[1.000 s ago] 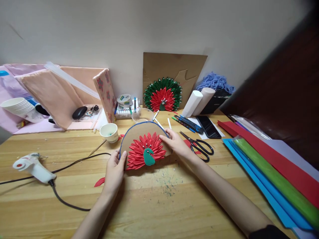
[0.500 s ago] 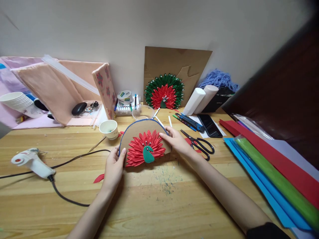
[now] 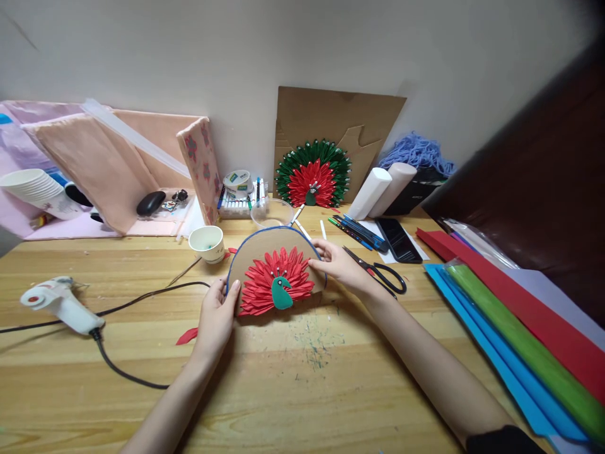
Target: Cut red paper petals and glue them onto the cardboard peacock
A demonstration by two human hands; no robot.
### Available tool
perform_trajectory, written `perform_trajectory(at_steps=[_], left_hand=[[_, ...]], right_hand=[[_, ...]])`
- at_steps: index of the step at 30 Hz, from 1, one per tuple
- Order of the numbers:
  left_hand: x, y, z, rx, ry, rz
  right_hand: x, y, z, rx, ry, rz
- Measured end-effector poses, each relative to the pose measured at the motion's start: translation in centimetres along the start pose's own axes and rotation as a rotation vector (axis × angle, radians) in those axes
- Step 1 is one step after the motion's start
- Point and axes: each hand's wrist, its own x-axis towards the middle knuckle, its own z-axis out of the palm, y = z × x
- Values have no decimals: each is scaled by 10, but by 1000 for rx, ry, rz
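Observation:
A half-round cardboard piece point(image 3: 255, 252) with a blue rim stands propped on the wooden table point(image 3: 302, 378). It carries a fan of red paper feathers point(image 3: 265, 284) and a green peacock body point(image 3: 282, 293). My left hand point(image 3: 216, 315) grips its lower left edge, fingers closed on the rim. My right hand point(image 3: 340, 266) holds its right side, fingertips on the cardboard by the red feathers. A finished green-and-red peacock fan point(image 3: 312, 174) leans on a cardboard sheet point(image 3: 331, 120) at the wall.
A white glue gun point(image 3: 57, 302) with a black cord lies at left. A paper cup point(image 3: 207, 243), markers point(image 3: 241, 205), scissors point(image 3: 382, 274), pens point(image 3: 354, 230), a phone point(image 3: 397, 239) and coloured paper sheets point(image 3: 510, 328) lie around. A red scrap point(image 3: 188, 336) sits by my left wrist.
My right hand slid a little down and right along the cardboard's edge. The view has tilted slightly; the piece stays held in the same place.

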Motion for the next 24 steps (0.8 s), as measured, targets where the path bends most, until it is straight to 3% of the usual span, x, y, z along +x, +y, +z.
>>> perform_trajectory(at_steps=[14, 24], left_hand=[[-2, 1, 1, -13, 8, 17], [8, -6, 0, -6, 19, -58]], right_hand=[[-1, -1, 6, 2, 43, -9], [1, 5, 11, 22, 22, -10]])
